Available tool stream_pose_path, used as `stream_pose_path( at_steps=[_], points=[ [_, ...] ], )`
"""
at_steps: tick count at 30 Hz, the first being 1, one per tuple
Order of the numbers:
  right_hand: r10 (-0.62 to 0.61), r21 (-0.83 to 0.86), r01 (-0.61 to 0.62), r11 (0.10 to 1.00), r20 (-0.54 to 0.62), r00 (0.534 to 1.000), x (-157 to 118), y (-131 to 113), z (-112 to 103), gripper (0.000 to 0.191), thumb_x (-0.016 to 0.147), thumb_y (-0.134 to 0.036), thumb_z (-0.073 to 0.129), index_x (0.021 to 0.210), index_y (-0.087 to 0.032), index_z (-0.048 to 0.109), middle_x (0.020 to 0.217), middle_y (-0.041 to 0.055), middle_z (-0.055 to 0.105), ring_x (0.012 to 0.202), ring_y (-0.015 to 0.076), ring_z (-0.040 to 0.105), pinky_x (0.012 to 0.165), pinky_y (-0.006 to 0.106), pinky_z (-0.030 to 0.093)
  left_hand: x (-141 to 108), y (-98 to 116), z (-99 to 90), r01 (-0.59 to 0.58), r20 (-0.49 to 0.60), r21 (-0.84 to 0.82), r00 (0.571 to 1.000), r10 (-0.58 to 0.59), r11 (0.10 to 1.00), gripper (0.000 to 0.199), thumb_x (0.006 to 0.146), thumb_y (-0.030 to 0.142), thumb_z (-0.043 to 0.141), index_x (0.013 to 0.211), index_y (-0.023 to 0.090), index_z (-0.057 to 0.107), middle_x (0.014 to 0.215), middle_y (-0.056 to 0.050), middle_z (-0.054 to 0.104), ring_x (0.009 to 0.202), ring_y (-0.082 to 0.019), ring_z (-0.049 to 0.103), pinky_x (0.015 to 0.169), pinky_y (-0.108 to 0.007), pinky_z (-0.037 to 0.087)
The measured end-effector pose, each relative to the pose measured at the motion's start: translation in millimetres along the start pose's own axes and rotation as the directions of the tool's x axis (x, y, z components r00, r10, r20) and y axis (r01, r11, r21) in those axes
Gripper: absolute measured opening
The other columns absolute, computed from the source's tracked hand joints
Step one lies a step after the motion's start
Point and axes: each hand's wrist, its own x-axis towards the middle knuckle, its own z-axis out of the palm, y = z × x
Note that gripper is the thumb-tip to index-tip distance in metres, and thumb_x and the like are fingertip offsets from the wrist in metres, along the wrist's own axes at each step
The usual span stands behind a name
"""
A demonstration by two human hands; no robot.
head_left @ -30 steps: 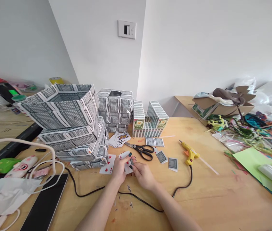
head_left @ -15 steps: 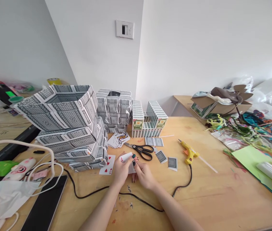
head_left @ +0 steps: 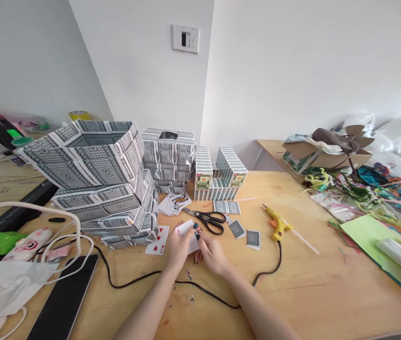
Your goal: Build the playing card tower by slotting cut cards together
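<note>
A playing card (head_left: 185, 228) with a red mark at its corner is pinched between the fingers of my left hand (head_left: 179, 245). My right hand (head_left: 211, 252) closes on the same card from the other side, thumbs nearly meeting; the fingers partly hide it. Just left of my hands lies a face-up card with red hearts (head_left: 157, 240). Beyond them rest black-handled scissors (head_left: 212, 221) with open blades, beside a fan of face-up cards (head_left: 175, 204). Face-down cards (head_left: 236, 229) and another small stack (head_left: 253, 238) are to the right.
A large hollow structure made of cards (head_left: 94, 165) stands at left, a smaller one (head_left: 168, 156) behind. Card boxes (head_left: 217, 182) are stacked near the wall. A yellow glue gun (head_left: 278, 225) lies right, its black cord (head_left: 207, 297) crossing under my forearms. Colourful craft scraps (head_left: 373, 189) cover the far right.
My hands stay together on the card, with only slight finger movement. The camera view has shifted a little; the things on the table keep their places.
</note>
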Motion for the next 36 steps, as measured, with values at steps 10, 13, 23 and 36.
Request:
stream_pose_path(
  at_steps=[10,13,23,36],
  points=[
    [0.05,0.105,-0.049,0.993,-0.01,0.999,1.6,-0.5,-1.2,0.037,0.085,-0.049,0.034,0.07,-0.017,0.047,0.042,-0.007,0.04,0.03,0.0086,0.044,0.03,0.018,0.031,-3.4,4.3,-0.1,-0.024,0.068,0.015,0.997,0.023,1.0,0.025,0.064,0.032,0.064,0.083,0.016,0.06,0.075,-0.003,0.067,0.069,-0.016,0.061,0.062,-0.024,0.046],
    [0.044,0.111,-0.045,0.993,0.01,0.999,0.1,-5.2,-2.0,0.031,0.086,-0.039,0.033,0.071,-0.017,0.047,0.043,-0.0067,0.043,0.032,0.0087,0.046,0.032,0.017,0.032,-3.5,3.2,0.8,-0.003,0.053,-0.011,0.999,0.003,1.0,0.027,0.063,0.031,0.065,0.085,0.016,0.059,0.077,-0.004,0.068,0.07,-0.017,0.062,0.063,-0.025,0.047],
    [0.037,0.083,-0.038,0.996,0.009,0.999,3.3,0.2,-4.5,0.028,0.083,-0.039,0.038,0.07,-0.017,0.052,0.056,-0.0018,0.051,0.046,0.0113,0.051,0.045,0.023,0.042,-1.0,-3.0,-1.5,0.008,0.055,0.018,0.998,-0.009,1.0,0.025,0.065,0.032,0.063,0.083,0.015,0.057,0.073,-0.002,0.065,0.064,-0.015,0.059,0.056,-0.023,0.046],
    [0.034,0.237,0.03,0.971,-0.261,0.965,12.3,4.1,-22.4,0.027,0.076,-0.041,0.054,0.082,-0.016,0.062,0.068,0.003,0.058,0.059,0.0145,0.048,0.053,0.025,0.039,5.6,-0.3,-6.3,-0.096,0.153,-0.047,0.983,0.102,0.994,0.03,0.072,0.026,0.054,0.1,0.015,0.056,0.099,-0.007,0.062,0.092,-0.019,0.057,0.078,-0.029,0.046]
  ],
)
